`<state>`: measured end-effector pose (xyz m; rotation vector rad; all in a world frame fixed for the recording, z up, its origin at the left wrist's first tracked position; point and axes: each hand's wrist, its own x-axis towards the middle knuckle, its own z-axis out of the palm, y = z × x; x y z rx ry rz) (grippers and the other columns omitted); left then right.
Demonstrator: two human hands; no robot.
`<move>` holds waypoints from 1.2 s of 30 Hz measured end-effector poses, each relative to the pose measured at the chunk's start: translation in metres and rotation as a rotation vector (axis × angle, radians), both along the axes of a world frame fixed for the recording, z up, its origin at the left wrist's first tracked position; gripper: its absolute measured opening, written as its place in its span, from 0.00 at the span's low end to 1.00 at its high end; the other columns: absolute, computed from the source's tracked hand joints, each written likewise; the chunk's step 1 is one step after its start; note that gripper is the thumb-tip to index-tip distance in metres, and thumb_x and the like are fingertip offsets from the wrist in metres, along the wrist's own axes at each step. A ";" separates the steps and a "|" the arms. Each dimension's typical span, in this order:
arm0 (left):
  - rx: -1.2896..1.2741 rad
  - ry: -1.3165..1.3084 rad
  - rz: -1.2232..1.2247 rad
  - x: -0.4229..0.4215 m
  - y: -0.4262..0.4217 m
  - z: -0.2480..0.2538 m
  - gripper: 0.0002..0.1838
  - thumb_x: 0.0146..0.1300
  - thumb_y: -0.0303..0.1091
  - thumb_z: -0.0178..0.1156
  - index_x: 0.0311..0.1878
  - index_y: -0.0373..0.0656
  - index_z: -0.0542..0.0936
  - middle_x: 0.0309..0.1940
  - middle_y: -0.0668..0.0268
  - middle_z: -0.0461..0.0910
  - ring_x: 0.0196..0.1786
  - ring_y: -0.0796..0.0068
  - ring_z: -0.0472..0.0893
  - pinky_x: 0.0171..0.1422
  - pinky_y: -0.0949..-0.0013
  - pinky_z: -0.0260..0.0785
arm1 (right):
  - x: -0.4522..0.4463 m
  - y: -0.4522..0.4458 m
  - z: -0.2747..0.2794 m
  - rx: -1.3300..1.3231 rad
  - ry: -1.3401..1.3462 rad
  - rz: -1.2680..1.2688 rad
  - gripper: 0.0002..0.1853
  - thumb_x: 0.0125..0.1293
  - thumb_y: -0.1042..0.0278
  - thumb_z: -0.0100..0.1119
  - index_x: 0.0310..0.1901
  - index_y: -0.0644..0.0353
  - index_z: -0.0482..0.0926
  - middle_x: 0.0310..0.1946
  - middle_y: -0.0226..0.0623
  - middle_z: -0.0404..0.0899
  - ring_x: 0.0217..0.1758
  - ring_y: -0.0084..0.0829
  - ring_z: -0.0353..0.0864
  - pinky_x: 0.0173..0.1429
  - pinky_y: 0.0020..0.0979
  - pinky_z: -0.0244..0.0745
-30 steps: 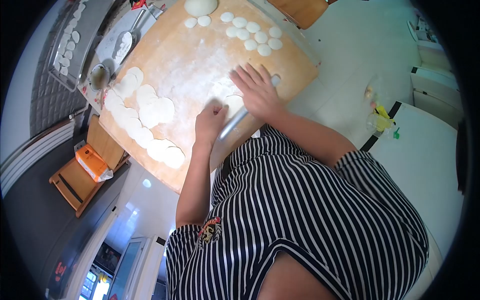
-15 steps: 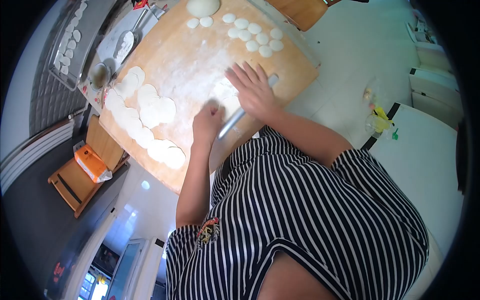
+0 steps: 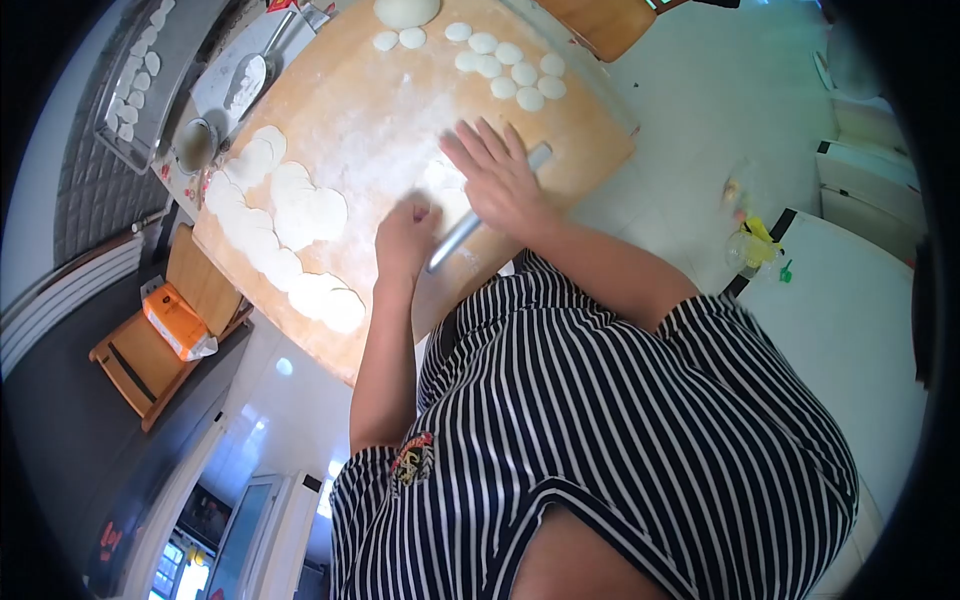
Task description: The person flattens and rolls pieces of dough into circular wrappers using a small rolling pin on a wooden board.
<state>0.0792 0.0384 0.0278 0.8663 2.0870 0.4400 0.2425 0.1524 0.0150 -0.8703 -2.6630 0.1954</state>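
Observation:
My right hand [image 3: 502, 192] lies flat with its fingers stretched out, palm over a silver rolling pin [image 3: 452, 248]. The pin slants across the floured board [image 3: 390, 80], and its far end shows beyond my hand. Beside it, a thin dough wrapper [image 3: 447, 183] lies partly hidden under my right hand. My left hand [image 3: 403, 240] is closed, with thumb and fingers pinched at the near edge of that wrapper. To the left lie overlapping rolled wrappers [image 3: 308, 212]. Several small flattened dough pieces [image 3: 524, 74] sit at the far right of the board.
A larger dough lump [image 3: 407, 10] rests at the board's far edge. Left of the board are a flour scoop [image 3: 249, 85], a bowl [image 3: 196, 143] and a metal tray [image 3: 152, 105] with dough pieces. A wooden chair [image 3: 150, 355] holds an orange package [image 3: 180, 322].
My right hand and the rolling pin have shifted slightly left and toward the far side. My left hand stays pinched by the wrapper. The whole view has moved a little.

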 end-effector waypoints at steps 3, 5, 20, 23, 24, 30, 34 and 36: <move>0.151 0.257 -0.153 -0.003 0.012 -0.014 0.15 0.64 0.42 0.70 0.41 0.38 0.86 0.39 0.52 0.88 0.45 0.50 0.87 0.52 0.52 0.78 | -0.042 0.015 -0.008 -0.049 0.033 -0.154 0.31 0.64 0.69 0.59 0.71 0.52 0.78 0.73 0.37 0.74 0.79 0.45 0.66 0.84 0.57 0.51; 0.258 0.401 -0.233 -0.005 0.007 -0.018 0.13 0.63 0.40 0.70 0.39 0.38 0.85 0.37 0.53 0.88 0.44 0.49 0.87 0.52 0.51 0.78 | -0.026 0.007 -0.006 -0.047 0.029 -0.116 0.30 0.65 0.68 0.58 0.71 0.52 0.79 0.72 0.38 0.76 0.79 0.45 0.68 0.84 0.58 0.51; 0.174 0.222 -0.133 -0.009 -0.009 -0.023 0.18 0.64 0.43 0.70 0.45 0.36 0.85 0.40 0.48 0.87 0.46 0.47 0.86 0.54 0.54 0.77 | -0.035 0.003 -0.023 -0.029 0.043 -0.181 0.33 0.66 0.66 0.58 0.75 0.53 0.73 0.75 0.43 0.72 0.80 0.47 0.66 0.83 0.61 0.52; 0.120 0.081 0.019 -0.008 -0.028 -0.006 0.18 0.67 0.45 0.69 0.47 0.36 0.85 0.41 0.49 0.88 0.42 0.52 0.87 0.52 0.56 0.78 | 0.027 -0.021 -0.024 0.015 -0.002 -0.053 0.33 0.64 0.67 0.59 0.73 0.55 0.75 0.73 0.46 0.76 0.78 0.49 0.70 0.83 0.62 0.53; 0.068 -0.041 0.130 -0.007 -0.034 -0.005 0.19 0.68 0.45 0.69 0.47 0.36 0.85 0.40 0.49 0.88 0.41 0.54 0.87 0.51 0.57 0.78 | 0.043 -0.027 -0.019 -0.016 -0.035 -0.028 0.33 0.63 0.67 0.60 0.73 0.55 0.76 0.72 0.47 0.77 0.77 0.49 0.71 0.83 0.62 0.53; 0.248 0.092 -0.034 -0.005 -0.028 -0.006 0.16 0.68 0.44 0.68 0.41 0.39 0.82 0.38 0.52 0.85 0.40 0.51 0.84 0.48 0.53 0.74 | -0.026 -0.002 -0.014 -0.006 -0.014 -0.009 0.32 0.62 0.68 0.61 0.72 0.55 0.77 0.71 0.47 0.78 0.77 0.50 0.72 0.82 0.62 0.54; 0.323 0.280 -0.131 -0.008 -0.017 -0.018 0.14 0.67 0.42 0.68 0.41 0.39 0.82 0.39 0.53 0.85 0.42 0.48 0.84 0.50 0.52 0.75 | -0.034 -0.003 -0.014 -0.020 0.005 -0.035 0.29 0.68 0.68 0.58 0.72 0.54 0.76 0.73 0.45 0.76 0.79 0.49 0.70 0.82 0.62 0.55; 0.359 0.306 -0.139 -0.005 -0.021 -0.018 0.14 0.66 0.41 0.69 0.40 0.39 0.82 0.37 0.54 0.84 0.42 0.47 0.83 0.50 0.51 0.75 | 0.007 -0.017 -0.027 -0.023 -0.064 0.007 0.29 0.69 0.68 0.58 0.73 0.54 0.75 0.74 0.45 0.74 0.79 0.49 0.69 0.82 0.62 0.55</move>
